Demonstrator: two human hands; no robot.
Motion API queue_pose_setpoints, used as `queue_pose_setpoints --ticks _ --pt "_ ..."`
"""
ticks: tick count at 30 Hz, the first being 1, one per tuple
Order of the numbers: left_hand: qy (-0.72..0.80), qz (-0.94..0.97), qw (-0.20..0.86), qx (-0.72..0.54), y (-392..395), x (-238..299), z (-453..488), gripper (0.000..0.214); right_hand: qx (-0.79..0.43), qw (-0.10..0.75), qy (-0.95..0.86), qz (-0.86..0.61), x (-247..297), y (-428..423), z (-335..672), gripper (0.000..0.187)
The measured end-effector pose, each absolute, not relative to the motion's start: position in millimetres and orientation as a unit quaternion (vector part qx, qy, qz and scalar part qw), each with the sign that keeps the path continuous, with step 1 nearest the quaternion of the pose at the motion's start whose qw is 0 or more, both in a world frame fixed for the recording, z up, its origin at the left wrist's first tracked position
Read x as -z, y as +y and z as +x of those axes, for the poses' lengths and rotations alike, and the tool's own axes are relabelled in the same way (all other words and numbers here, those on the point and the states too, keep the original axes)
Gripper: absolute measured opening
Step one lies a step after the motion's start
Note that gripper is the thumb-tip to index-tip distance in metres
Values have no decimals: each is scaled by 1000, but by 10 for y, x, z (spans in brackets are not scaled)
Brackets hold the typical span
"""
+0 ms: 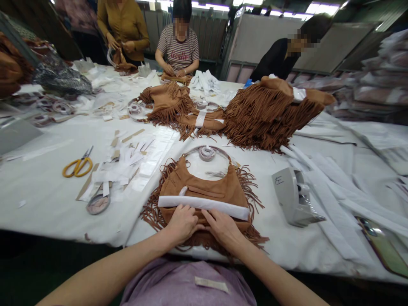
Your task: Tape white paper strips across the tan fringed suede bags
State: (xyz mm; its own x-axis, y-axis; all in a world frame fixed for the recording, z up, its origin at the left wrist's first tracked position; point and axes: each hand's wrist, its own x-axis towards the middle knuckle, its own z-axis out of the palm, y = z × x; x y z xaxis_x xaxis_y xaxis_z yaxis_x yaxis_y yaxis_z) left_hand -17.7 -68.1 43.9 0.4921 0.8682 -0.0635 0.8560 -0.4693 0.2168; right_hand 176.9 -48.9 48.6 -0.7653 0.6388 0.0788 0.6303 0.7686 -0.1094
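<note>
A brown suede handbag (204,187) with long fringe lies in front of me on the white-covered table. Across its lower front runs a white paper strip (204,206). My left hand (183,223) is closed on the bag's lower part, fingers bent just below the strip. Beside it, my right hand (223,227) also grips the lower part, its fingertips at the strip's lower edge. Both thumbs point inward and nearly meet. What lies under the palms is hidden. A wrapped ring-shaped piece (207,153) sits inside the handle's loop.
Yellow-handled scissors (78,165), paper scraps (127,163) and a tape roll (98,203) lie left. A tape dispenser (295,197), white strips (331,204) and a phone (382,244) are at right. Fringed bags (267,114) are piled beyond. Several people stand across the table.
</note>
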Motion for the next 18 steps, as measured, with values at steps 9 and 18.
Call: queue_pose_setpoints --ticks 9,18 --pt "479 868 126 -44 -750 -534 -425 58 -9 173 -951 -258 -460 -567 1778 25" --pt "485 866 121 2 -892 -617 -562 38 -46 72 -957 -277 -341 -579 1780 11"
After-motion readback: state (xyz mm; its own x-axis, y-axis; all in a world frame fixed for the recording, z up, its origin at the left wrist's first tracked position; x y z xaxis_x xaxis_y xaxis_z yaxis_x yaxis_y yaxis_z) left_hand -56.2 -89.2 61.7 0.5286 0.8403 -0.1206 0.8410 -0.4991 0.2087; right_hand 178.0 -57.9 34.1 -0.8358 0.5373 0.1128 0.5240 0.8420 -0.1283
